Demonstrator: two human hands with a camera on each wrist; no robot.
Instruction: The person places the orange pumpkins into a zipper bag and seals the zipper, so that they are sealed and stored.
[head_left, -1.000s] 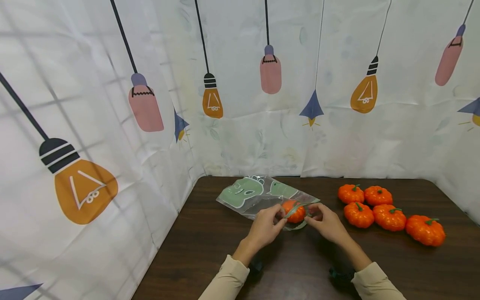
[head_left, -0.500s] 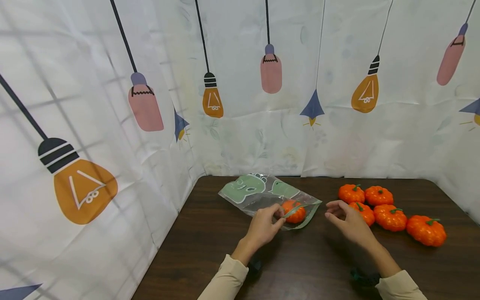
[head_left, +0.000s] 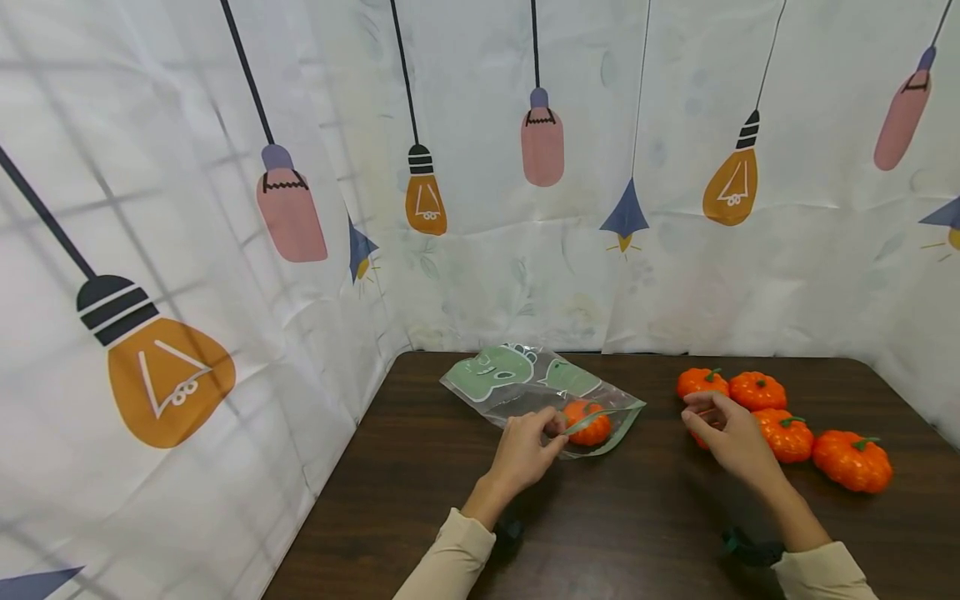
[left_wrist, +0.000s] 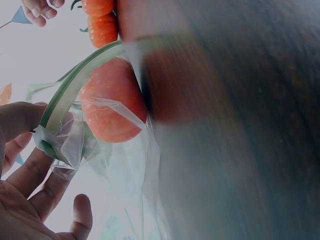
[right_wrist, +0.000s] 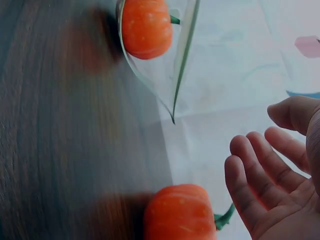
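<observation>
Inside the clear, open-mouthed bag (head_left: 536, 395) sits one orange pumpkin (head_left: 591, 428)

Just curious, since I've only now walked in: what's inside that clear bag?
One orange pumpkin, near the open mouth of the bag. Green printed patches hide whatever might lie beneath them.

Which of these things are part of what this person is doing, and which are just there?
Likely part of the job:
- Clear bag, its rim pinched in the person's left grip
- Orange pumpkin inside it
- Five pumpkins outside the bag, nearest the right grip

Seemingly just there:
- Dark wooden table, merely the work surface
- Lamp-printed backdrop
</observation>
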